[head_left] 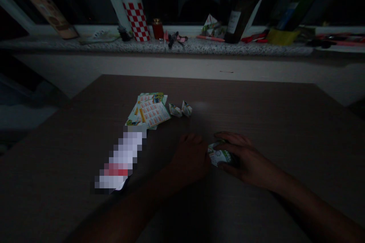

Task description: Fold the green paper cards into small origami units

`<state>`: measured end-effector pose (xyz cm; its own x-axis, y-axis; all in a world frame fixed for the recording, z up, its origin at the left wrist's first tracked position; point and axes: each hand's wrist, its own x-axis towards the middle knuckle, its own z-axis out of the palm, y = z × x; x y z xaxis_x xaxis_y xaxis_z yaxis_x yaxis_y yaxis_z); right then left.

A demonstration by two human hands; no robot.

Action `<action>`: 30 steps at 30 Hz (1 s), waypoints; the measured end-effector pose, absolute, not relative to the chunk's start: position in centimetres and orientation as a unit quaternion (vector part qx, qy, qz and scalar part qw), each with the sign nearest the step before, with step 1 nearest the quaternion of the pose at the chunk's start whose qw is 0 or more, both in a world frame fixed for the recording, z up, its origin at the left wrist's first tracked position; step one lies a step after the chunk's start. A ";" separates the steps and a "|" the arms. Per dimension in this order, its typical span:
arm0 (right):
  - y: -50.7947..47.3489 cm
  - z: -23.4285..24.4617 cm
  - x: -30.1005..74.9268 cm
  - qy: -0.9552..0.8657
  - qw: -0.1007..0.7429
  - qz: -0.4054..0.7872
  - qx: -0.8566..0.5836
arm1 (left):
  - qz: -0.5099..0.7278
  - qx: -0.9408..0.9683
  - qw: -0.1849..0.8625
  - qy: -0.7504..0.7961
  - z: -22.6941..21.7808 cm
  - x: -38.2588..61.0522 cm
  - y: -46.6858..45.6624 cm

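Observation:
A small green-and-white printed paper (pixel 219 155) lies low over the table between my two hands. My left hand (pixel 191 156) is closed, its fingers curled down at the paper's left edge; the fingertips are hidden. From the right, my right hand (pixel 246 157) grips the same paper, with fingers over its far side and the thumb along the near edge. Two small folded paper pieces, one (pixel 175 110) beside the other (pixel 187 109), stand beyond my left hand. Left of them is a loose stack of printed leaflets (pixel 154 113).
A lit phone (pixel 122 159), its screen blurred out, lies on the brown table (pixel 256 110) left of my left hand. Behind, the granite windowsill (pixel 114 48) bears a red-and-white checkered bottle (pixel 137 19), a dark bottle (pixel 238 19), a small red jar (pixel 157 29) and another folded paper piece (pixel 210 24).

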<state>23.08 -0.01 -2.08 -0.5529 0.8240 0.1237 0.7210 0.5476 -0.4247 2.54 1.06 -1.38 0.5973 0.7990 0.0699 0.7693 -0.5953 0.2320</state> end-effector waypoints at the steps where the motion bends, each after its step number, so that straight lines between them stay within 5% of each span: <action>1: 0.0 -2.0 23.1 -0.865 0.156 0.166 -0.447 | 0.083 0.890 0.088 0.440 -1.4 2.5 1.1; 30: 0.2 -2.2 22.7 -0.859 0.181 0.171 -0.447 | 0.106 0.870 0.104 0.470 -1.5 2.7 0.5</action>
<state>22.66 0.20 -2.22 -0.5346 0.8304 0.1573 0.7064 0.5412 -0.4562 2.69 0.51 -1.51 0.5360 0.8398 0.0865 0.7958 -0.5368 0.2804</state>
